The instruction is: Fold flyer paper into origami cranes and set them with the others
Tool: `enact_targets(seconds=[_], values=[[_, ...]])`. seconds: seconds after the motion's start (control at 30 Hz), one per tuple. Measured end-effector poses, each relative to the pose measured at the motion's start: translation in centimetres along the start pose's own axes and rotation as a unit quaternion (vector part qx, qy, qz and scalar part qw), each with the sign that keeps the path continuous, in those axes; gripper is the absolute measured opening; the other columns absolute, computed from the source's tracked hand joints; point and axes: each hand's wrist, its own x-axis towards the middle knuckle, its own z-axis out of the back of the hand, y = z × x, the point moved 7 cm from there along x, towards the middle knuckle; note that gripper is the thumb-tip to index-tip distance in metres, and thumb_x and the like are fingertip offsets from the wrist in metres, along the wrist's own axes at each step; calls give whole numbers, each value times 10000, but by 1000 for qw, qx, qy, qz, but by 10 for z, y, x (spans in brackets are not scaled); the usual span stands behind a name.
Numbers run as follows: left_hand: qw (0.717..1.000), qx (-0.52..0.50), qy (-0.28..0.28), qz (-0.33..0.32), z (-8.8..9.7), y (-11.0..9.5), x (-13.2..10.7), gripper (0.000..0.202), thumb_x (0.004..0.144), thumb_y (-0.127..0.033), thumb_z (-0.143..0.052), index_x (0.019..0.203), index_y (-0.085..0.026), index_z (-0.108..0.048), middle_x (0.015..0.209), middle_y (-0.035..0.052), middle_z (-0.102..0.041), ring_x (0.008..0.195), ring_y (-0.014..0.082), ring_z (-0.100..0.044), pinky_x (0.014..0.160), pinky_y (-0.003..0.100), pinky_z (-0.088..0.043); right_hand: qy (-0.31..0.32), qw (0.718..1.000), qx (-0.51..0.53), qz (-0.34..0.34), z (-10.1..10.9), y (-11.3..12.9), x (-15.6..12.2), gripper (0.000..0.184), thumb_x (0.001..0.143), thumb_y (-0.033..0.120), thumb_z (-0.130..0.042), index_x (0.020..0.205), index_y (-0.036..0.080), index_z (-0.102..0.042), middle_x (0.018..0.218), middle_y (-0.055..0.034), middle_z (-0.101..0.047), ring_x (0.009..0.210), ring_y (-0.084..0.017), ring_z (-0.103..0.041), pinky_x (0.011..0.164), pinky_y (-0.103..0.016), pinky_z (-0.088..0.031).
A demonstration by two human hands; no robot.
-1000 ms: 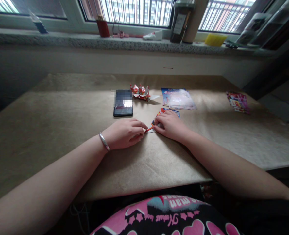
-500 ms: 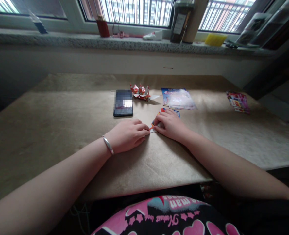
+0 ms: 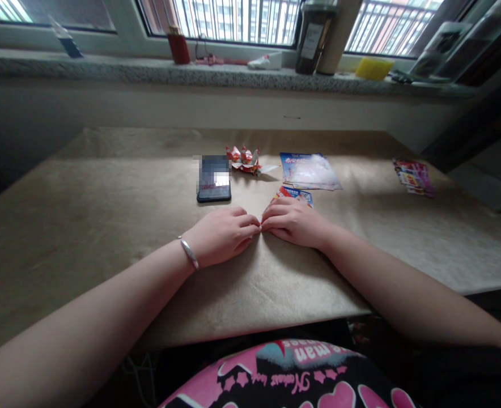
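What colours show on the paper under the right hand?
The paper shows mainly red, blue and white; head view.

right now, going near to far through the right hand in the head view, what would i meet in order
Shirt → table edge → right hand → blue sheets → wall → sill → window. The small paper is partly hidden by the right hand, so left out.
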Motion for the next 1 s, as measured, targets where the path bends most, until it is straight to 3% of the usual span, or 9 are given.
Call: enact_targets(seconds=[0.43, 0.63, 0.77, 1.0], values=[[1000, -6, 1, 2, -2, 1, 0, 238, 940, -222, -406, 998, -156, -627, 1010, 70, -670, 925, 187, -582, 786, 308, -495, 25, 999, -23, 8, 9, 1, -2, 223, 881, 179, -478, 846, 219, -694, 991, -15, -720, 908, -184, -586, 864, -350, -444], [1000, -17, 10, 4, -1, 1, 0, 228, 924, -208, -429, 1012, -163, -634, 1022, 69, -672, 939, 187, -581, 780, 310, -499, 26, 999, -16, -15, 17, -5, -9, 202, 802, 128, -522, 784, 232, -695, 986, -12, -718, 891, -179, -612, 841, -346, -458], [999, -40, -5, 7, 0, 4, -1, 221, 906, -182, -448, 1011, -172, -642, 1055, 65, -673, 947, 180, -582, 802, 307, -499, 16, 999, 33, -40, 18, -13, -15, 197, 764, 109, -546, 804, 229, -698, 1007, -30, -706, 908, -170, -625, 863, -344, -468], [999, -43, -22, 15, 2, 9, -4, 226, 907, -182, -439, 931, -179, -664, 1048, 56, -680, 909, 161, -603, 781, 285, -505, -17, 993, 109, -51, 11, -18, -17, 176, 828, 156, -543, 837, 229, -702, 997, -49, -697, 922, -156, -629, 889, -351, -470]])
